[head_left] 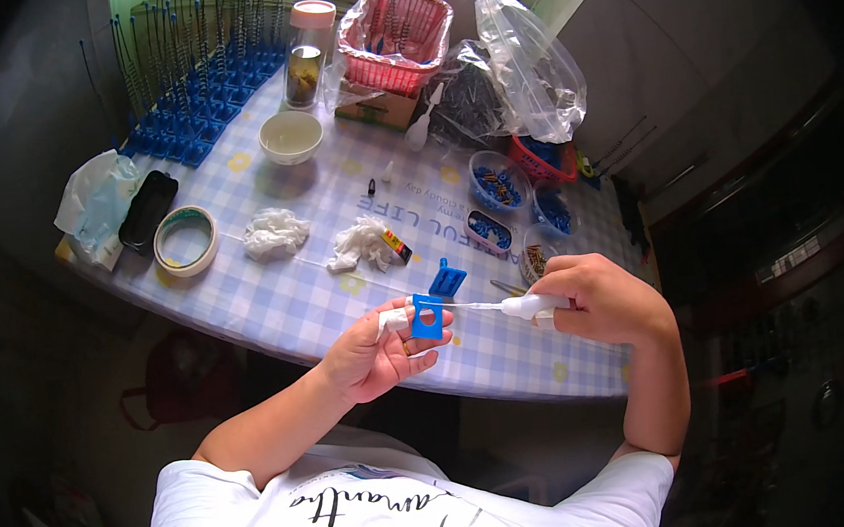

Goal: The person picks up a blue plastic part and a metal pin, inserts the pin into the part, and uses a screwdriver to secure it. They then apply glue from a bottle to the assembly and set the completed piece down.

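My left hand (362,357) has a flat blue plastic plate (422,330) with a round hole, held at its fingers. White tape wraps a finger or the thumb of that hand. In my right hand (611,299) is a small white squeeze bottle (523,306), gripped near its base and lying almost level. Its long thin clear nozzle points left, and the tip reaches the upper part of the plate. Whether any liquid is coming out is too small to tell. Just beyond the plate, a second blue plastic piece (447,278) with slots rests on the checked tablecloth.
Crumpled white tissues (277,233), a tape roll (185,242) and a small glue box (396,246) lie to the left. A bowl (291,137), a lidded tea bottle (309,58) and a red basket (395,45) stand behind. Tubs of small blue parts (497,183) sit right.
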Available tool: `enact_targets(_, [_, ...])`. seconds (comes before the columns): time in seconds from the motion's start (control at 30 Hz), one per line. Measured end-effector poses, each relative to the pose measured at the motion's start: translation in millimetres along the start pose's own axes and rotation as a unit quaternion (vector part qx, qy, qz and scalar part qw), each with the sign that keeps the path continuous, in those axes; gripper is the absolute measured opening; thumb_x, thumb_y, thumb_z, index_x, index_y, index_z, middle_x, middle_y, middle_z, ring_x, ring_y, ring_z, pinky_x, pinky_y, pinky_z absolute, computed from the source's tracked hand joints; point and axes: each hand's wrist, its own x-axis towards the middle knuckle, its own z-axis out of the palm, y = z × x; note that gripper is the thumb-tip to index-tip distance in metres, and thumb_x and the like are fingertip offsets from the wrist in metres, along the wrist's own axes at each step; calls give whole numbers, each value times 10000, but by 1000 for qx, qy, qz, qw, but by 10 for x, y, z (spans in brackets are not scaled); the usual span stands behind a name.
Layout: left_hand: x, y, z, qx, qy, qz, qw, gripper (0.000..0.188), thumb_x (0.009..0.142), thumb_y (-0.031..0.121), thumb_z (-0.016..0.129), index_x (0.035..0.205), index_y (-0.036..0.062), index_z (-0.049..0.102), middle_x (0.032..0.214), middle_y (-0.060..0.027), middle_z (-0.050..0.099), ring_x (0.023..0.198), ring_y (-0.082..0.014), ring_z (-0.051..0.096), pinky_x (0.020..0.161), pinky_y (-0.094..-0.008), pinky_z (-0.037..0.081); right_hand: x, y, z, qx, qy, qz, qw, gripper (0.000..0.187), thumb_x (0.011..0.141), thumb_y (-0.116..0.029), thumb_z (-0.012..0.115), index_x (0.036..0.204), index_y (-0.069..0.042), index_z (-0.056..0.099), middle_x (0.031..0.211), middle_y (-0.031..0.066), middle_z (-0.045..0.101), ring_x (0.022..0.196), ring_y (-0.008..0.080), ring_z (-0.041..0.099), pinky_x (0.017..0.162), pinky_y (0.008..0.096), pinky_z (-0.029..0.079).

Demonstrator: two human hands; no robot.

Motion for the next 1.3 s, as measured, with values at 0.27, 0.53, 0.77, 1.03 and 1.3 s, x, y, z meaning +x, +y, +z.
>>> enact_targets(0.27, [4,-6,-11,-10,11,-4,1000,306,896,223,664,1151,89,562,1233,-201,587,1080,-296,633,872,-418,552,-5,-33,-54,3,-4,5,1000,293,689,27,694,977,-12,728,852,103,643,687,227,627,605,312,514])
enact_targets(0.53, [0,-5,7,-7,8,-1,1000,289,898,216,661,1143,93,569,1229,-202,590,1080,-303,635,861,-411,555,2,-118,-124,-7,-42,50,998,263,738,-50,712,998,-7,727,908,117,668,812,252,636,687,343,520])
enact_targets(0.77, [-2,-3,11,-5,12,-3,1000,261,899,209,659,1122,98,582,1219,-202,598,1076,-301,638,859,-415,556,14,-137,-141,-18,-45,40,998,257,736,-56,717,990,-20,731,912,112,667,819,252,636,697,350,520])
enact_targets(1.03, [10,-4,18,-5,17,-6,1000,253,900,202,658,1116,96,581,1220,-205,596,1072,-300,640,860,-417,557,13,-132,-149,-25,-49,45,997,253,738,-55,727,989,-23,732,915,112,666,815,245,635,688,343,520])
enact_targets(1.3, [9,-7,15,-5,13,-4,1000,258,904,206,656,1118,87,576,1219,-212,594,1072,-304,639,860,-419,558,14,-137,-157,-31,-49,40,998,249,743,-50,728,992,-26,735,911,112,666,804,242,636,683,336,522])
